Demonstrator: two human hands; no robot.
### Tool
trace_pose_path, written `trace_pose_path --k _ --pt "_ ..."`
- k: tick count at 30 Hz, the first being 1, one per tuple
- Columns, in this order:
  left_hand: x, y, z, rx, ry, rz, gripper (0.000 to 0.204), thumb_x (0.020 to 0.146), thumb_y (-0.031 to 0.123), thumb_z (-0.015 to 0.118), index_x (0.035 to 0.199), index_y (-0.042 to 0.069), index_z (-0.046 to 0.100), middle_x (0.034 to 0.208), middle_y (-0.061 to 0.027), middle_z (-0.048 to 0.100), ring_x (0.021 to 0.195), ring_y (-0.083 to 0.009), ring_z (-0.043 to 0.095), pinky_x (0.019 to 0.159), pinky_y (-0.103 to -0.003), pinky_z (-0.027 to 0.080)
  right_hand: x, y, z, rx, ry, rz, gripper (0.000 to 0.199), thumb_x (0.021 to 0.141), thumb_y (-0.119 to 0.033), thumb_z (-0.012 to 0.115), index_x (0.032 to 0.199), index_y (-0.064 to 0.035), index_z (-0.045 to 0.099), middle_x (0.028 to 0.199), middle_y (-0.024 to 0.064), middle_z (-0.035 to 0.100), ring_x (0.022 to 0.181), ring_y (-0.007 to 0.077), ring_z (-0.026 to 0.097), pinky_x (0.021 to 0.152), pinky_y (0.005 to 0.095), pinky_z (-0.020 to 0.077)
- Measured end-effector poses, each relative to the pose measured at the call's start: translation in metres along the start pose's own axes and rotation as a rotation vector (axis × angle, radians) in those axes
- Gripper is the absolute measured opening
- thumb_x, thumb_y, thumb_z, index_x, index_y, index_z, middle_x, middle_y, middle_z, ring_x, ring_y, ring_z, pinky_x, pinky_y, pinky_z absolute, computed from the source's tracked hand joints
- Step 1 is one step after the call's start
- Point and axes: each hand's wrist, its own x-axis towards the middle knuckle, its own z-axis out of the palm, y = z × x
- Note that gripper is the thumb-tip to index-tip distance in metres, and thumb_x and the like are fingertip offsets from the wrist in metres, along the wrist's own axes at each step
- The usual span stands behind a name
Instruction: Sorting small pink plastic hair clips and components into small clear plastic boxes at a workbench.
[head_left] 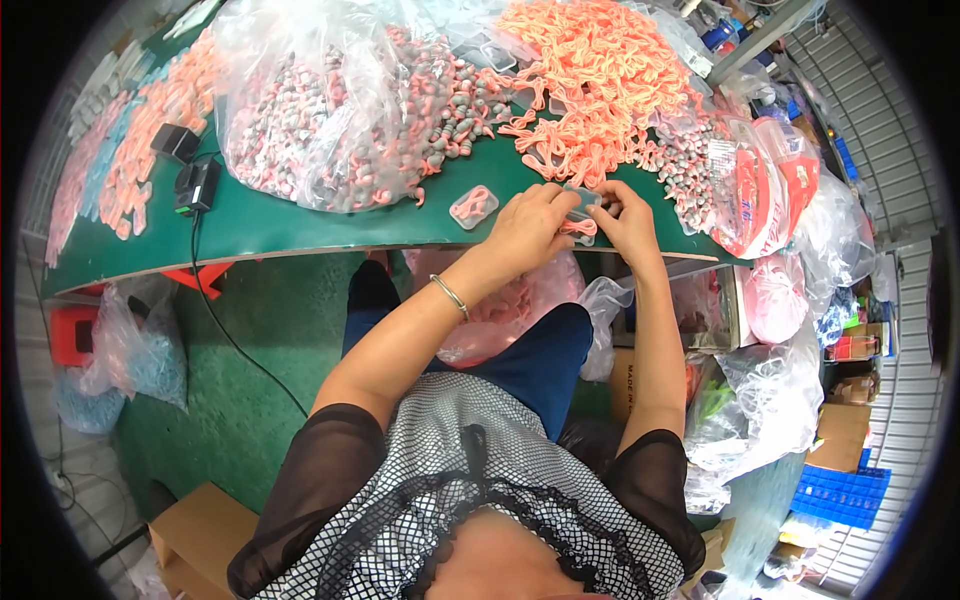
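At the table's near edge, my left hand [538,224] grips a small clear plastic case [586,211] from its left side. A coiled coral cord [578,229] lies in the case. My right hand [627,224] closes on the case's right side, with thumb and fingers bent together at its rim. Fingers hide parts of the case, so I cannot tell how far its lid is raised. Left of my hands sits another small clear case [473,207] with a pink-coral piece inside. Just beyond my hands spreads a large heap of coral cords [590,80].
A big clear bag [300,120] of grey-and-pink small parts fills the table's middle. More such parts [690,165] lie beside a red-and-white bag [765,185] at right. Black plug adapters [195,185] with a hanging cable stand left. A pink bag [510,300] hangs below the edge.
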Motion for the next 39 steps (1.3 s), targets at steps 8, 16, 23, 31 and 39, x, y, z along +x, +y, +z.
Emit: trace_pose_path --k 8,16,23,31,39 --pt "0.004 -0.002 0.000 -0.107 0.012 -0.098 0.057 0.068 0.012 0.082 0.119 0.005 0.058 0.108 -0.0130 0.059 0.102 -0.0356 0.060 0.082 -0.043 0.051 -0.029 -0.010 -0.014 0.233 0.020 -0.170 0.015 0.082 0.000 0.070 0.096 -0.0009 0.067 0.094 0.0102 0.067 0.081 0.0164 0.064 0.073 0.0280 0.0510" --pt "0.006 -0.004 -0.004 -0.049 -0.083 -0.005 0.035 0.071 0.014 0.080 0.102 0.003 0.068 0.099 -0.0109 0.062 0.094 -0.0317 0.063 0.077 -0.041 0.051 -0.056 -0.016 0.004 0.021 0.144 -0.386 0.036 0.069 0.003 0.077 0.102 -0.0041 0.068 0.099 0.0116 0.064 0.098 0.0291 0.062 0.085 0.0381 0.0515" --pt "0.005 -0.006 -0.002 0.002 -0.005 0.099 0.027 0.078 0.017 0.075 0.099 0.003 0.068 0.095 -0.0107 0.063 0.089 -0.0322 0.064 0.075 -0.041 0.052 -0.049 -0.016 0.001 0.038 0.127 -0.310 0.033 0.072 0.001 0.077 0.103 -0.0018 0.066 0.101 0.0135 0.064 0.094 0.0292 0.063 0.082 0.0355 0.0526" --pt "0.002 -0.011 -0.008 -0.016 -0.066 0.087 0.021 0.081 0.016 0.073 0.096 0.003 0.067 0.091 -0.0119 0.061 0.080 -0.0328 0.063 0.070 -0.042 0.051 -0.044 -0.022 0.017 0.091 0.156 -0.256 0.023 0.081 0.000 0.071 0.104 -0.0013 0.066 0.095 0.0121 0.063 0.077 0.0226 0.064 0.070 0.0313 0.0530" --pt "-0.001 -0.010 -0.020 0.091 0.091 0.174 0.016 0.081 0.017 0.071 0.094 0.008 0.068 0.091 -0.0080 0.063 0.080 -0.0293 0.063 0.069 -0.042 0.049 -0.035 -0.035 0.021 0.215 0.071 -0.203 0.025 0.079 -0.002 0.072 0.103 -0.0013 0.066 0.100 0.0123 0.064 0.087 0.0248 0.064 0.077 0.0321 0.0525"
